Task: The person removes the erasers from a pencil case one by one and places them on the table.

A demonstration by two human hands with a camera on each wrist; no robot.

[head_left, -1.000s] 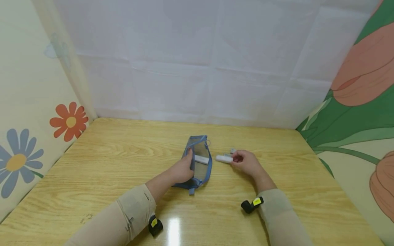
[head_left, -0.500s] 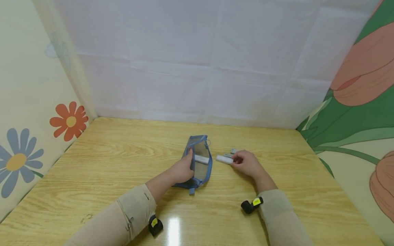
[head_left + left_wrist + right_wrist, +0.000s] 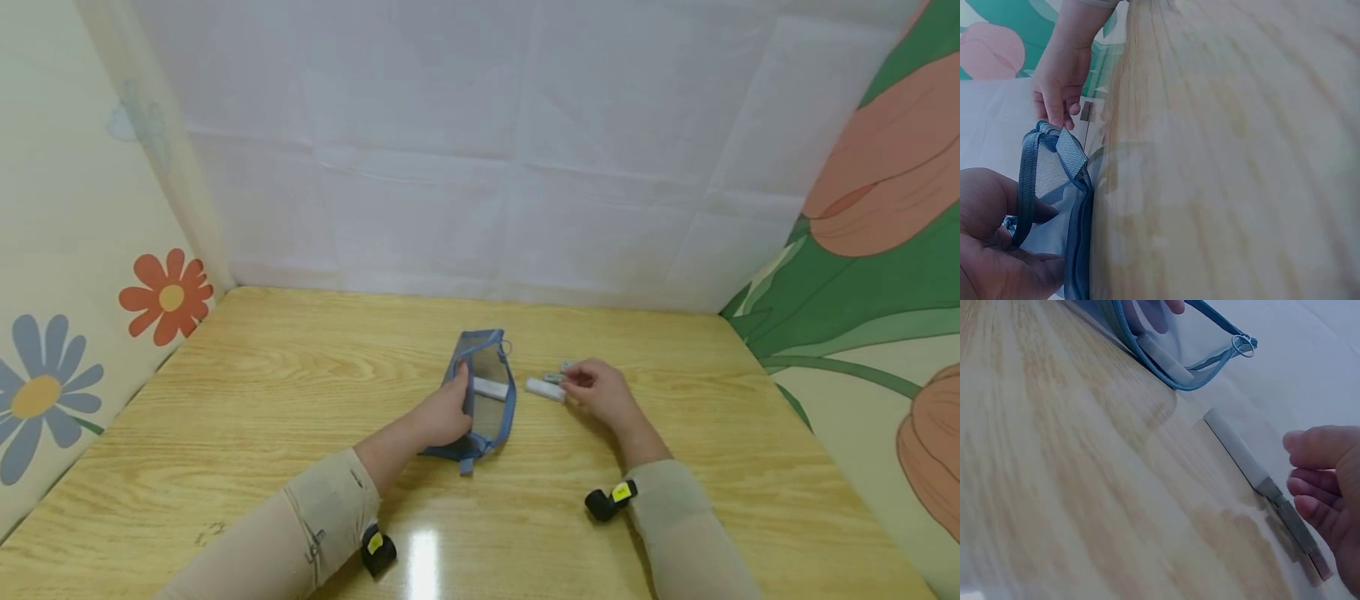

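Note:
A blue-edged mesh zip pouch [image 3: 512,408] lies with its mouth spread, and my left hand [image 3: 444,412] grips its left side. Inside it, a white bar [image 3: 491,388] shows through the mouth. To the right of the pouch, a second white bar [image 3: 544,388] lies on the table. My right hand [image 3: 602,393] hovers beside that bar's right end, fingers loosely bent. In the right wrist view, a gap shows between its fingertips and the bar [image 3: 1235,450]. Behind the bar is a small green-grey piece [image 3: 553,378], partly covered by the right hand in the head view.
Beyond the green-grey piece, another small pale piece [image 3: 567,366] peeks out behind the right fingers. A ring pull [image 3: 1244,345] hangs at the pouch's far end. The wooden table [image 3: 322,350] meets a white cloth backdrop [image 3: 480,167], with flower-printed panels at both sides.
My right fingers have come off the end of the loose white bar and shifted slightly toward the green-grey piece behind it. The left hand and the pouch hold their place.

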